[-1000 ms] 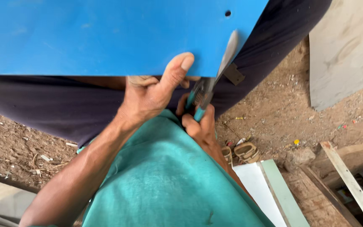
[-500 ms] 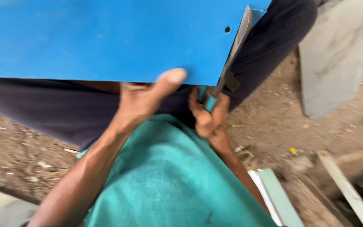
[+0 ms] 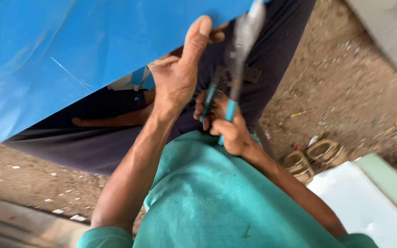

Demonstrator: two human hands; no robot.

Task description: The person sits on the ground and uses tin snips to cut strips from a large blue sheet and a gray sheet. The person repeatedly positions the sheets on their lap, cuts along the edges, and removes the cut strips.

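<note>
The left hand (image 3: pixel 176 78) grips the lower edge of a big blue sheet (image 3: pixel 70 50), thumb stretched up along its face and the fingers tucked behind the edge, so it is clamped on the sheet. The sheet fills the top left of the view and slopes down to the left, resting over the person's dark-trousered lap (image 3: pixel 93 138). Its surface carries a few thin pale scratches.

The right hand (image 3: pixel 228 126) is clenched around the 2 teal handles of a pair of snips (image 3: pixel 235 69). The handles sit just right of the left wrist, and the grey blades run upward to meet the sheet's edge near the top centre, just right of the left thumb. The blades are blurred, so how far they stand apart cannot be told.

Below the hands, a teal shirt (image 3: pixel 217 202) fills the bottom centre. Under the sheet's edge, a small blue and white scrap (image 3: pixel 132 80) shows against the trousers.

On the dirt ground (image 3: pixel 345 82) to the right lie 2 tan sandals (image 3: pixel 311 158), side by side. Just beside them, at the lower right corner, is a white panel (image 3: pixel 368 211) with a pale green edge. A grey slab (image 3: pixel 391 23) stands at the upper right corner.
</note>
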